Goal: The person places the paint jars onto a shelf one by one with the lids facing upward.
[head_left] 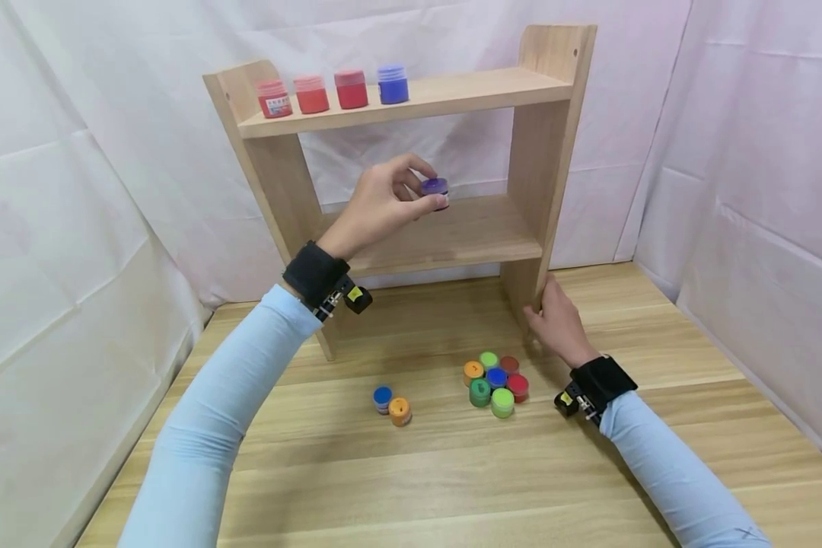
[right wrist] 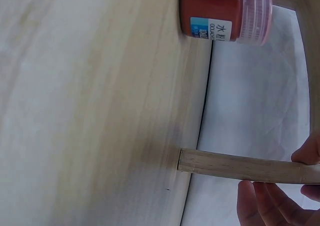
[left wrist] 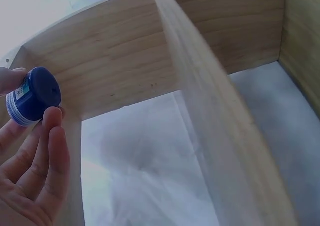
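Observation:
My left hand (head_left: 385, 196) pinches a dark blue paint jar (head_left: 434, 187) between thumb and fingers, in front of the opening between the two boards of a wooden shelf (head_left: 452, 236). In the left wrist view that jar (left wrist: 44, 89) is tilted, its base toward the upright boards. Low on the shelf's right side, my right hand (head_left: 560, 320) grips the side panel (right wrist: 240, 167), thumb on one face and fingers on the other. Along the top board stand several jars: red ones (head_left: 352, 89) at the left and a blue one (head_left: 393, 85) beside them.
On the table (head_left: 397, 487), right of centre, several paint jars stand in a cluster around a blue jar (head_left: 496, 378). A blue jar (head_left: 382, 397) and an orange jar (head_left: 399, 411) stand together to the left. White cloth (head_left: 68, 190) hangs behind and at both sides.

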Available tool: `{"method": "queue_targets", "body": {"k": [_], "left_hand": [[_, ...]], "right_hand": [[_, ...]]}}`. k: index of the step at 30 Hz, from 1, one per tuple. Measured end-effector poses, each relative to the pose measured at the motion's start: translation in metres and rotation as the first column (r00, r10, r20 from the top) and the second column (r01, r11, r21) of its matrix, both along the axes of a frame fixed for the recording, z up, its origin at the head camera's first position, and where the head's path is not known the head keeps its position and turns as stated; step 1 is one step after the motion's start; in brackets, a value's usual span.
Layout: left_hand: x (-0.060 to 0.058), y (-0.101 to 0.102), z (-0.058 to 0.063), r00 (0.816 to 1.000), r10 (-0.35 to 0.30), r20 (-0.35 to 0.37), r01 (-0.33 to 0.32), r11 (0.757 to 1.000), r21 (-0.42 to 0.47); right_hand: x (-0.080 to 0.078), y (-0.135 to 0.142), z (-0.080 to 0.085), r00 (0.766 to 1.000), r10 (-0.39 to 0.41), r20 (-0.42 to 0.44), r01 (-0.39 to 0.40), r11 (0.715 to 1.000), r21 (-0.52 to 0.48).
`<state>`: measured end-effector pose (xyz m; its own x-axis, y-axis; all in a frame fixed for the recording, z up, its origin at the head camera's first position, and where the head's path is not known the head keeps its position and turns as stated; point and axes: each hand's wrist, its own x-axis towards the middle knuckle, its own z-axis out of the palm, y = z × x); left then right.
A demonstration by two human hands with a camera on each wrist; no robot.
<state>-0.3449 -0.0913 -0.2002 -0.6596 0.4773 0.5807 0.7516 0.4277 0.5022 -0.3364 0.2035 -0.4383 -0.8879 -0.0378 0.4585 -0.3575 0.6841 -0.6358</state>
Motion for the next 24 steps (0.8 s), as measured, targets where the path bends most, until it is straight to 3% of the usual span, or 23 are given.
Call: {"method": "queue_targets", "body": {"k": [3,10,13,15,19,24], "left_hand": [[0.005,0.005,0.008,1.000,0.009,-0.012,-0.009,1.000,-0.003],[0.038,0.015,0.033,0.998,0.024,-0.063,-0.025,1.000,-0.013],[0.042,0.017,0.041,0.994,0.054,-0.091,-0.055,0.998,-0.007],[0.040,0.018,0.045,0.990,0.072,-0.118,-0.072,0.997,0.003],[0.025,0.016,0.050,0.981,0.094,-0.171,-0.095,0.995,-0.003],[0.011,0.014,0.050,0.982,0.094,-0.165,-0.097,0.995,-0.012]], "right_hand": [[0.000,0.000,0.000,1.000,-0.003,0.003,0.003,1.000,0.003],[0.000,0.000,0.000,1.000,-0.001,0.012,0.001,1.000,-0.006],[0.000,-0.001,-0.001,1.000,0.005,0.016,-0.005,1.000,-0.007],[0.000,-0.001,-0.002,1.000,0.002,0.014,-0.002,1.000,-0.004],[0.000,0.000,-0.002,1.000,-0.006,0.005,0.006,1.000,0.000],[-0.001,0.001,-0.001,1.000,-0.002,0.005,0.002,1.000,-0.005]]}}
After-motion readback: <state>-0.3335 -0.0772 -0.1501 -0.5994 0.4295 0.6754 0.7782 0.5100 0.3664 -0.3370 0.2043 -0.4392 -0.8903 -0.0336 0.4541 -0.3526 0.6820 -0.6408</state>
